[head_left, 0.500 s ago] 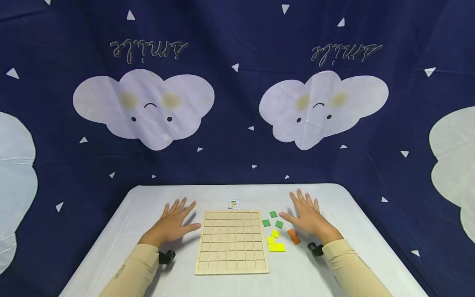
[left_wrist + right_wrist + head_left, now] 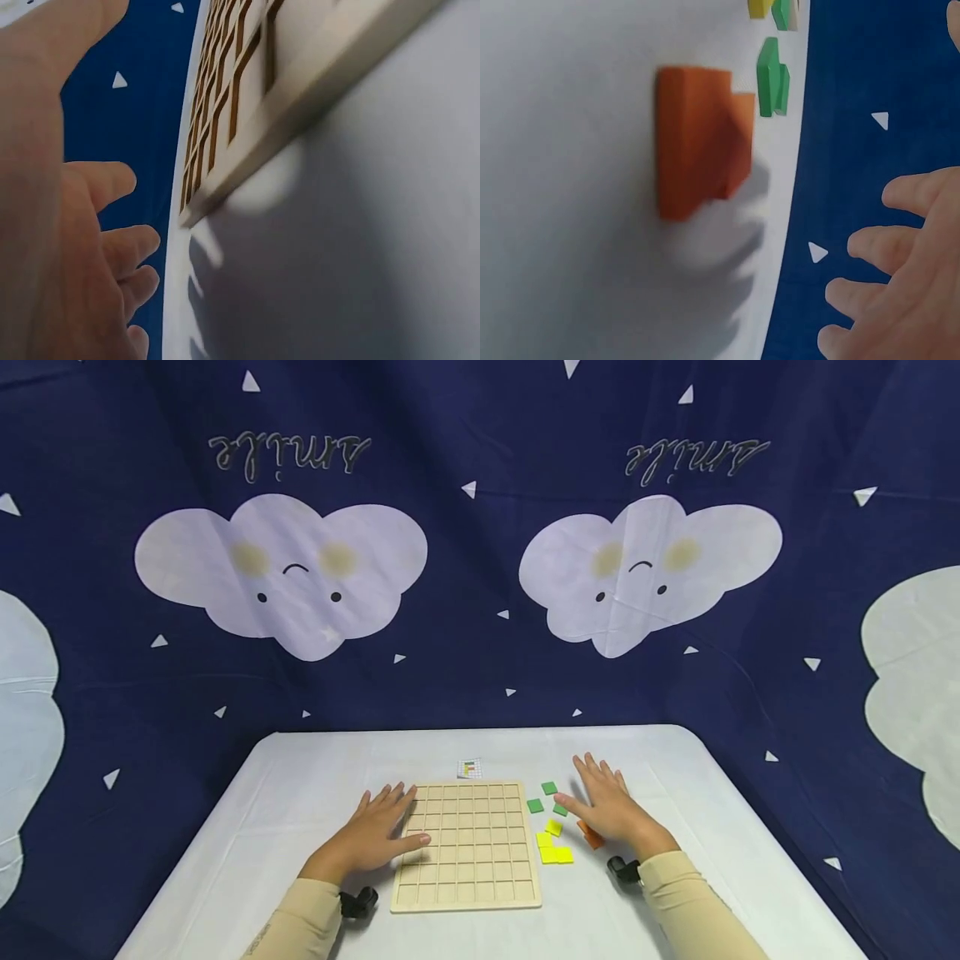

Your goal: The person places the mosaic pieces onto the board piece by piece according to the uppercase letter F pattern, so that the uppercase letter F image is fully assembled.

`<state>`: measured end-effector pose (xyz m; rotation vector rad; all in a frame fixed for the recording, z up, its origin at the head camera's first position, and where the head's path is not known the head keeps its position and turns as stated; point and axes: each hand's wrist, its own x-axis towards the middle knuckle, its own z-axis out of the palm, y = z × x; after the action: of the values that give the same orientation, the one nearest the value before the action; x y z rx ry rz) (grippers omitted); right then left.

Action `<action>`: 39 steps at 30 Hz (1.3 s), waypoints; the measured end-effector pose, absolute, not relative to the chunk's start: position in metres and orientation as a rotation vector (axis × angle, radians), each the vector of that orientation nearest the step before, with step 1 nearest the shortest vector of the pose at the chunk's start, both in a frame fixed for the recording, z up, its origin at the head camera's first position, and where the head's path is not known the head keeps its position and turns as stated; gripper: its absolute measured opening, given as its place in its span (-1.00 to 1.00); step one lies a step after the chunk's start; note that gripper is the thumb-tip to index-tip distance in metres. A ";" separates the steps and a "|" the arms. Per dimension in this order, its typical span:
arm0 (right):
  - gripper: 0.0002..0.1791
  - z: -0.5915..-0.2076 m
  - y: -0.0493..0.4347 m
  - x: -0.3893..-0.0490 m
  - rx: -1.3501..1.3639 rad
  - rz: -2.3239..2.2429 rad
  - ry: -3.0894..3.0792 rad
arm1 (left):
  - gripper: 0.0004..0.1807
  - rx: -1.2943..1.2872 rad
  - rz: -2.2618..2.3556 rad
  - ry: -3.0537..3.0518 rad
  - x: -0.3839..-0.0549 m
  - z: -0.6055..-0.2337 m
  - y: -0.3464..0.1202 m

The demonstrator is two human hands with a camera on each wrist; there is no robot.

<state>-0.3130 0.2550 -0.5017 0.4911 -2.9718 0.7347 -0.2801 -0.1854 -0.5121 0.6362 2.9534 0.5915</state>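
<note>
A wooden grid board (image 2: 477, 852) lies flat on the table. My left hand (image 2: 367, 837) hovers over its left edge, fingers spread, thumb overlapping the grid in the head view. In the left wrist view, the fingers (image 2: 131, 247) are apart from the board's raised edge. To the right of the board, my right hand (image 2: 617, 812) is held palm down with fingers extended above the loose tiles. Its thumb partly covers a green tile (image 2: 560, 810). Two orange tiles (image 2: 694, 142) lie overlapped beneath this hand. Both hands hold nothing.
Several yellow tiles (image 2: 555, 855) lie beside the board's right edge, with more green tiles (image 2: 535, 806) behind them. A small card (image 2: 469, 768) with a coloured grid pattern sits beyond the board. A dark blue cloth (image 2: 465, 693) with clouds hangs behind the white table (image 2: 360, 752).
My left hand has moved right, from beside the board to over its left edge. The right hand has shifted slightly left, its thumb now over a green tile. The head view has shifted slightly.
</note>
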 end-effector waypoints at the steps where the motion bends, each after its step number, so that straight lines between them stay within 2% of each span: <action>1: 0.14 -0.503 0.254 -0.313 0.493 0.743 -2.971 | 0.09 0.642 0.614 2.950 -0.279 -0.513 -0.183; 18: 0.09 -0.513 0.236 -0.317 0.481 0.926 -3.007 | 0.20 0.578 0.783 2.936 -0.265 -0.526 -0.174; 28: -0.07 -0.515 0.225 -0.321 0.469 1.049 -2.980 | 0.25 0.599 0.767 2.930 -0.266 -0.535 -0.177; 39: -0.39 -0.520 0.215 -0.330 0.338 0.982 -2.925 | 0.25 0.614 0.764 2.922 -0.264 -0.537 -0.178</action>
<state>-0.3295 0.2148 -0.5201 0.3385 -2.9248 0.9816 -0.2644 -0.1776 -0.5367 0.6140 2.9224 0.7642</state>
